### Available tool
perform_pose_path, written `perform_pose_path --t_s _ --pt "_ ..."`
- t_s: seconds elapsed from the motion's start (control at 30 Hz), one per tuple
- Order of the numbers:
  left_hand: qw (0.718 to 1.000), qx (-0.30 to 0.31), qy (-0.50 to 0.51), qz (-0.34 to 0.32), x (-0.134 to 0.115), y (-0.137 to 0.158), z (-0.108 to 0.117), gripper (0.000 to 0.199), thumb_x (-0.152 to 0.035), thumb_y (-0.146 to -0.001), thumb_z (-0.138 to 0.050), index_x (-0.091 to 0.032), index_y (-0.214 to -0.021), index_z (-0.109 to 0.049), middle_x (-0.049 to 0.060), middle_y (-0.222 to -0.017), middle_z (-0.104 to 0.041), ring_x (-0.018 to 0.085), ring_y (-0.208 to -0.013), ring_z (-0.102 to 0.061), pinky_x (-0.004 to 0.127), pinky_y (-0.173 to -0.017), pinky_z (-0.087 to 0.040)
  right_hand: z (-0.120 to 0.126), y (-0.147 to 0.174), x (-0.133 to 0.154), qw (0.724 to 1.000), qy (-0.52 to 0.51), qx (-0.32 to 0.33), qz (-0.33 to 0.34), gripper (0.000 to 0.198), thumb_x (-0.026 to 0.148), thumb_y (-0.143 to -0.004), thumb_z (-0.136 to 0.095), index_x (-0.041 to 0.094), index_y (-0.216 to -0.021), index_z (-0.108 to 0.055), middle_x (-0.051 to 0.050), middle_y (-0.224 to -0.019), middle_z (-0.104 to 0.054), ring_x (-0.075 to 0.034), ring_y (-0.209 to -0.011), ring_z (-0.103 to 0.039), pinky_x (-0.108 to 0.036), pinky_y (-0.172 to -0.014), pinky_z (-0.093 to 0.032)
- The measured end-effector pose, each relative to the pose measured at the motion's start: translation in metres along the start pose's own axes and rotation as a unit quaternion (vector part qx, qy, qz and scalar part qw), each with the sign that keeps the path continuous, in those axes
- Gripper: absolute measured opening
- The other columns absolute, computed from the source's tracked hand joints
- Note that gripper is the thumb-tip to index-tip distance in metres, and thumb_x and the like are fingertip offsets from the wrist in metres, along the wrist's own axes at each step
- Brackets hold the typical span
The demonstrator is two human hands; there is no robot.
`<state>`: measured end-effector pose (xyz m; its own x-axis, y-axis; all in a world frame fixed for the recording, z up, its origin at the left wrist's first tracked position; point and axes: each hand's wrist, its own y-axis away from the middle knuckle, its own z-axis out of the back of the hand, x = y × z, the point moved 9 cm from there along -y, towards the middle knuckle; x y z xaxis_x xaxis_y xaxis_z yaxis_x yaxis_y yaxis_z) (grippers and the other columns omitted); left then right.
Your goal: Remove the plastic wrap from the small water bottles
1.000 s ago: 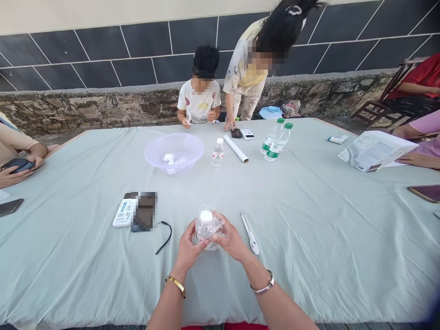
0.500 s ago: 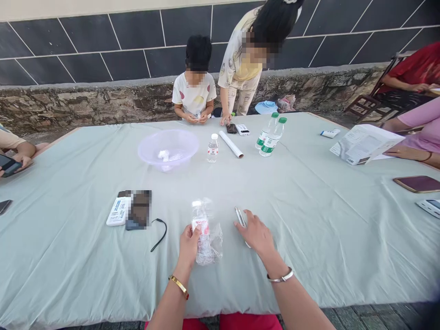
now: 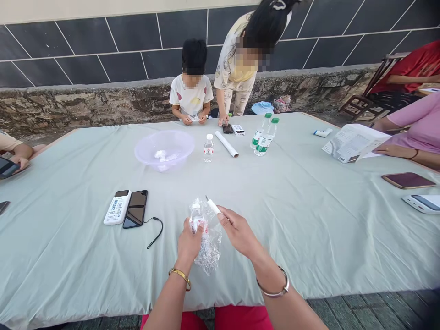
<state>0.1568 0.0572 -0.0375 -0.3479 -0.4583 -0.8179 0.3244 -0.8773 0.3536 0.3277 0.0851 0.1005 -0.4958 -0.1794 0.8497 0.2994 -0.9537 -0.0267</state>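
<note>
My left hand [image 3: 190,239] is closed around a small clear water bottle [image 3: 195,211] with a white cap and a red-and-white label. Crinkled clear plastic wrap [image 3: 210,250] surrounds the bottle and spreads out to its right and below it. In my right hand [image 3: 237,228] is a slim white utility knife [image 3: 213,207], gripped between thumb and fingers. Its dark pointed tip aims up and left, close to the upper right of the wrap. Whether the tip touches the plastic, I cannot tell.
Left of my hands lie a white power bank [image 3: 117,208] and a black phone [image 3: 135,209] with a strap. Farther back stand a purple basin [image 3: 140,153], another small bottle [image 3: 208,149], a white roll [image 3: 227,144] and green-capped bottles [image 3: 264,140]. People sit or stand around the table.
My right hand has picked the utility knife up off the tablecloth and brought it left, beside the wrapped bottle. My left hand still holds the bottle. The view has shifted slightly.
</note>
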Motion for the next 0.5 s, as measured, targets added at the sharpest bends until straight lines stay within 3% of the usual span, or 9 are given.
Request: perform_pose_path --t_s 0.07,0.2,0.27,0.4,0.5 --pt "0.997 0.0 0.07 0.011 0.006 -0.001 0.001 0.067 -0.056 -0.076 -0.059 -0.018 -0.13 -0.046 0.015 -0.108 -0.067 0.031 -0.102 -0.062 0.038 -0.083 -0.044 -0.007 0.0 0.001 0.997 0.075 0.014 -0.004 0.041 0.038 -0.096 -0.031 0.028 -0.128 -0.054 -0.004 -0.096 -0.065 -0.018 -0.089 -0.06 -0.029 -0.076 -0.044" --pt "0.968 0.045 0.244 0.022 0.007 0.001 0.001 0.053 -0.049 -0.078 -0.059 -0.017 -0.12 -0.055 0.014 -0.107 -0.068 0.026 -0.098 -0.064 0.035 -0.083 -0.048 -0.001 -0.014 -0.033 0.965 0.23 -0.038 -0.123 0.04 0.031 -0.095 -0.035 0.026 -0.131 -0.052 -0.007 -0.099 -0.063 -0.019 -0.086 -0.061 -0.027 -0.07 -0.041" --pt "0.952 0.067 0.296 0.033 0.003 0.004 0.001 0.048 -0.047 -0.08 -0.057 -0.016 -0.117 -0.056 0.013 -0.106 -0.068 0.025 -0.097 -0.064 0.035 -0.083 -0.048 -0.001 -0.02 -0.042 0.95 0.271 -0.054 -0.145 0.038 0.028 -0.094 -0.039 0.026 -0.129 -0.054 -0.007 -0.099 -0.061 -0.018 -0.084 -0.061 -0.026 -0.068 -0.04" --pt "0.945 0.069 0.313 0.064 -0.002 0.008 0.003 0.042 -0.045 -0.081 -0.056 -0.018 -0.113 -0.058 0.011 -0.106 -0.068 0.023 -0.096 -0.064 0.034 -0.082 -0.05 -0.019 -0.001 -0.034 0.956 0.282 0.014 -0.082 0.035 0.025 -0.091 -0.042 0.031 -0.121 -0.06 -0.003 -0.09 -0.059 -0.015 -0.073 -0.058 -0.023 -0.062 -0.038" --pt "0.946 0.053 0.306 0.091 0.003 0.005 0.005 0.04 -0.047 -0.082 -0.055 -0.02 -0.112 -0.059 0.012 -0.108 -0.066 0.024 -0.097 -0.064 0.033 -0.077 -0.051 -0.01 0.037 -0.026 0.962 0.26 0.064 -0.047 0.038 0.024 -0.088 -0.043 0.032 -0.12 -0.061 -0.002 -0.087 -0.059 -0.015 -0.072 -0.058 -0.024 -0.063 -0.039"
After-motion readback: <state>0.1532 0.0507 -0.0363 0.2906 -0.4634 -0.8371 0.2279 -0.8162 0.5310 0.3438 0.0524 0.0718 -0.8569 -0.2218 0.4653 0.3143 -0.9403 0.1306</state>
